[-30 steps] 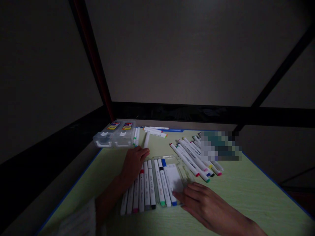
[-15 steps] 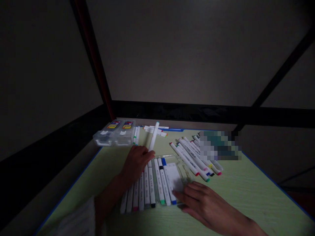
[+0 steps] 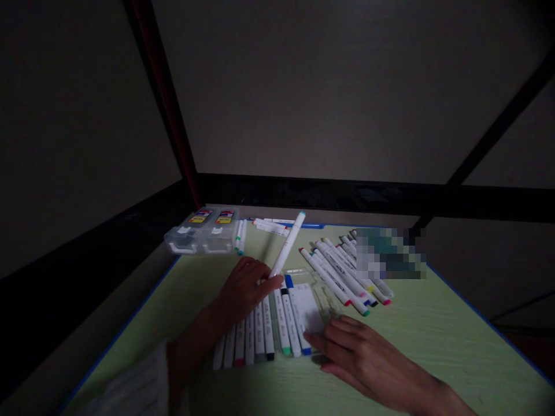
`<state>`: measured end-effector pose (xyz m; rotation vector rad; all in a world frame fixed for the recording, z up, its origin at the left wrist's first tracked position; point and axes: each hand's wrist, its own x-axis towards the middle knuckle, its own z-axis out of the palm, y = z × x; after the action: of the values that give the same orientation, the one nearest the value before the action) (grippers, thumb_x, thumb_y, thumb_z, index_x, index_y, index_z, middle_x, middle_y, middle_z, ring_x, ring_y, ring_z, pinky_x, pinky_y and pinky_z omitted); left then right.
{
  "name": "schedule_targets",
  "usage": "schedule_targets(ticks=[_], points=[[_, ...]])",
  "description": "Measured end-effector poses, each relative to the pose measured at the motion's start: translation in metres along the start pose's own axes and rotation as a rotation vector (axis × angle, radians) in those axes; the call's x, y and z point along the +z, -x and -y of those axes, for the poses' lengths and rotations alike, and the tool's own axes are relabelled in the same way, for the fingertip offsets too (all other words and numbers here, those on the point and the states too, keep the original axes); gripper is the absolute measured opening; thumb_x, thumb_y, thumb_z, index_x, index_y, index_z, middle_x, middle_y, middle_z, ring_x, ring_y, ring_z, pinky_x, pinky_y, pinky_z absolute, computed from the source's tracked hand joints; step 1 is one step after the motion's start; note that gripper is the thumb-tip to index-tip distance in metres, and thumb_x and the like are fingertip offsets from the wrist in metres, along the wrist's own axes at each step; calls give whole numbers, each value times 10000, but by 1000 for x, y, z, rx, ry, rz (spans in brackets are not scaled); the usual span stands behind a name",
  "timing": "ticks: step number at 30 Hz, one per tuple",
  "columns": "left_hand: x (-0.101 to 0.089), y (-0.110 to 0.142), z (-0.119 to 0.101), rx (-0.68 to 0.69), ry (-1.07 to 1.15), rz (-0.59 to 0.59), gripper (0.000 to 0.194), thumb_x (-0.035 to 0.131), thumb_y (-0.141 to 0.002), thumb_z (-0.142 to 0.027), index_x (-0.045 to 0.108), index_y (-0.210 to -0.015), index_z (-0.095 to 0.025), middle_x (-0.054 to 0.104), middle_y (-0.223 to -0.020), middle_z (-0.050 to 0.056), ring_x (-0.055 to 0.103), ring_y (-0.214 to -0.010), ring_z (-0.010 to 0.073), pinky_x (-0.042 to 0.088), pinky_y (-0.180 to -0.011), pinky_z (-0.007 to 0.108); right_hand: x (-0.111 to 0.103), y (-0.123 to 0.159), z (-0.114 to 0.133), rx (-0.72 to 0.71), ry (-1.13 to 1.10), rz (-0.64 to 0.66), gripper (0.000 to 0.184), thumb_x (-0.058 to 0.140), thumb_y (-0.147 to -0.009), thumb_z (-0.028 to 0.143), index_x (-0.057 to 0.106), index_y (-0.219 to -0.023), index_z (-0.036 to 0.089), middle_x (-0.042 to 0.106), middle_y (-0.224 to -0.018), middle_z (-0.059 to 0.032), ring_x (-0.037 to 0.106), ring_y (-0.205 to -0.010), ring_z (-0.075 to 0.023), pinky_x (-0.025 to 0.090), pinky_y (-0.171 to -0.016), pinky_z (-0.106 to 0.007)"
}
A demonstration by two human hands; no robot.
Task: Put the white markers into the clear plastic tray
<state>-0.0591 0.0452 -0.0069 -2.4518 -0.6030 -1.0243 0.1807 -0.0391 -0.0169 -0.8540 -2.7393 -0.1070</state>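
Note:
A white marker (image 3: pixel 288 244) with a light blue cap slants up and away from my left hand (image 3: pixel 243 293), whose fingers are closed round its lower end. Under and beside that hand lies a row of white markers (image 3: pixel 249 340), partly hidden by it. To their right, a clear plastic case (image 3: pixel 315 283) holds several markers and a white card (image 3: pixel 306 305). My right hand (image 3: pixel 358 358) rests at the case's near right corner, fingers stretched out and thumb apart. Its index fingertip touches or lies just beside the blue-ended marker (image 3: pixel 300 326).
Two clear cases with handles (image 3: pixel 221 234) stand at the back left, with markers (image 3: pixel 241 237) beside them. More markers (image 3: pixel 271 225) lie near the far edge. A loose pile of markers (image 3: pixel 338 268) is at right, next to a blurred-out patch.
My left hand has moved a little to the right with the marker, which now leans further right over the clear case. My right hand has barely moved.

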Motion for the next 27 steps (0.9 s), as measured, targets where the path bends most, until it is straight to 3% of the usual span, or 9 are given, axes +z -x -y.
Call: schedule_targets(ticks=[9, 18, 22, 27], points=[[-4, -5, -10, 104, 21, -47, 47, 559, -796, -162, 587, -825, -185, 547, -647, -18, 456, -625, 103, 364, -639, 263, -5, -3, 1, -12, 67, -179, 336, 321, -922, 301, 513, -1156, 154, 615, -808, -42, 530, -785, -180, 393, -807, -353], [-11, -9, -20, 144, 31, -53, 76, 533, -806, -156, 581, -850, -195, 570, -650, -16, 494, -623, 107, 386, -644, 270, -3, 3, -7, 161, 72, -294, 518, 386, -894, 247, 213, -1377, 176, 583, -1074, -84, 511, -944, -214, 403, -828, -382], [-13, -9, -25, 169, 41, -57, 92, 499, -823, -162, 576, -862, -195, 567, -648, -18, 489, -609, 104, 382, -652, 277, -2, 3, -8, 234, 55, -349, 567, 392, -886, 249, 153, -1393, 169, 536, -1170, -110, 497, -1009, -234, 418, -845, -401], [-16, -11, -35, 183, 71, 22, 97, 493, -826, -167, 575, -865, -201, 555, -628, -26, 490, -618, 104, 375, -647, 268, 1, 4, -8, 337, 1, -439, 608, 398, -876, 242, 100, -1400, 168, 484, -1232, -132, 494, -1043, -247, 454, -829, -404]])
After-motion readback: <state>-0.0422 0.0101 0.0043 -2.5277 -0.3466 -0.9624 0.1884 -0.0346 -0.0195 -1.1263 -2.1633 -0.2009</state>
